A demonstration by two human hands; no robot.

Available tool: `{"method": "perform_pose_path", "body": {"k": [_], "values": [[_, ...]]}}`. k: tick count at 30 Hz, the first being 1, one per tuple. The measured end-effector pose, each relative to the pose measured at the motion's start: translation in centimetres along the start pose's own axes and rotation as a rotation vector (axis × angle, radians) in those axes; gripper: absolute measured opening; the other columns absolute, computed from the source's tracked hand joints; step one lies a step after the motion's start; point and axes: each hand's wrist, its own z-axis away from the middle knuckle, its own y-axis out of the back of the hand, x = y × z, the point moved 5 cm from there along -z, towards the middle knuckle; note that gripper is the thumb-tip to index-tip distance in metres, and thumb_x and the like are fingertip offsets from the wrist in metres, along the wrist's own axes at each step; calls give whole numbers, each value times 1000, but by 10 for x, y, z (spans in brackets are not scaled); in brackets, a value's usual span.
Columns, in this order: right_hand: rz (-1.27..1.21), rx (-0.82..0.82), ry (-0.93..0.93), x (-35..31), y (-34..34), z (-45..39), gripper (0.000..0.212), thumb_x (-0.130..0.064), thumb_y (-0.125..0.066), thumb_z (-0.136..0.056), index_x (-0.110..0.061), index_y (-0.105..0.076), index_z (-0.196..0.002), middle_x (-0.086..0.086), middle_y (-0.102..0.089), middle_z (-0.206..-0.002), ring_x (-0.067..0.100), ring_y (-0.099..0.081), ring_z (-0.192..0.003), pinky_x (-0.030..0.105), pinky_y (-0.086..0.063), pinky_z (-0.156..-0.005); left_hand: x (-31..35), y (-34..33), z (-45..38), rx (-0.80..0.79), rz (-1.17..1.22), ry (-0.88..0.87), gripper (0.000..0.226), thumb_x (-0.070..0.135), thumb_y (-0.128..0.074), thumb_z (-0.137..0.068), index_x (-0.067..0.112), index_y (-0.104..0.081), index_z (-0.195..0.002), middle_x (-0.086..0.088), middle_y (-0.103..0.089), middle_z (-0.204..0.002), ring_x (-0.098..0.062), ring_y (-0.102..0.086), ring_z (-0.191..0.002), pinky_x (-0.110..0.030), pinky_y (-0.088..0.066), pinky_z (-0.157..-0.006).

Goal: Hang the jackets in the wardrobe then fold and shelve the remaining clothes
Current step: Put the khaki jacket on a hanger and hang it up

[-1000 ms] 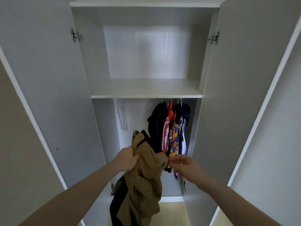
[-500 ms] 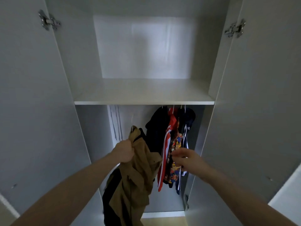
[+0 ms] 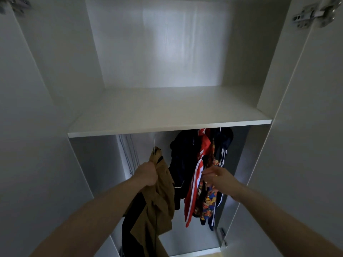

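Observation:
My left hand (image 3: pixel 146 173) grips a tan jacket (image 3: pixel 159 199) with a dark lining near its collar, inside the white wardrobe below the shelf (image 3: pixel 167 125). A thin white hanger hook (image 3: pixel 154 145) pokes up from the collar. To the right hang a dark navy jacket (image 3: pixel 182 158), a red jacket with white stripes (image 3: pixel 194 182), a colourful patterned garment (image 3: pixel 207 201) and a navy one with white stripes (image 3: pixel 222 151). My right hand (image 3: pixel 217 177) pinches the edge of the hanging clothes by the red jacket. The rail is hidden behind the shelf.
The shelf above the clothes holds nothing. Both wardrobe doors stand open, the left door (image 3: pixel 27 127) and the right door (image 3: pixel 311 127), with a metal hinge (image 3: pixel 313 14) at the top right. Spare wire hangers (image 3: pixel 130 154) hang at the back left.
The view has moved closer to the wardrobe and tilted up. My left hand has lifted the tan jacket higher toward the rail. My right hand has reached the hanging clothes.

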Motion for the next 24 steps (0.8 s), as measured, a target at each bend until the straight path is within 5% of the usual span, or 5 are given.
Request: {"method": "perform_pose_path", "body": {"k": [7, 12, 17, 21, 24], "values": [[100, 19, 22, 0, -9, -41, 21, -11, -64, -97, -11, -63, -118, 9, -68, -105, 12, -66, -75, 16, -55, -59, -31, -19, -12, -26, 50, 38, 25, 14, -46, -102, 22, -44, -79, 3, -51, -89, -13, -53, -84, -24, -44, -73], [250, -25, 44, 2, -35, -76, 42, -17, -67, -97, -8, -56, -136, 10, -59, -134, 23, -64, -104, 29, -54, -86, -50, -7, -11, 52, 66, 20, 21, 14, -44, -103, 18, -46, -83, -1, -54, -94, -16, -53, -88, -25, -46, -76], [396, -88, 98, -1, -57, -108, 62, -12, -67, -96, -6, -40, -151, 16, -54, -136, 9, -68, -76, 15, -50, -57, -69, 5, -9, 43, 24, 41, 17, 14, -44, -104, 17, -50, -88, -8, -61, -106, -15, -53, -87, -25, -45, -75], [565, -107, 184, -12, -70, -132, 69, -14, -68, -93, -6, -36, -154, 18, -36, -155, 32, -51, -133, 35, -48, -106, -84, 7, -3, 35, 15, 66, 24, 14, -42, -104, 21, -46, -82, -13, -63, -113, -16, -53, -88, -25, -46, -77], [711, -153, 213, -14, -77, -150, 80, -17, -65, -95, -9, -20, -161, 13, -17, -166, 31, -38, -145, 32, -37, -116, -92, 6, 1, 35, 26, 63, 16, 17, -43, -106, 12, -58, -106, -13, -62, -117, -21, -58, -97, -23, -44, -80]]}}
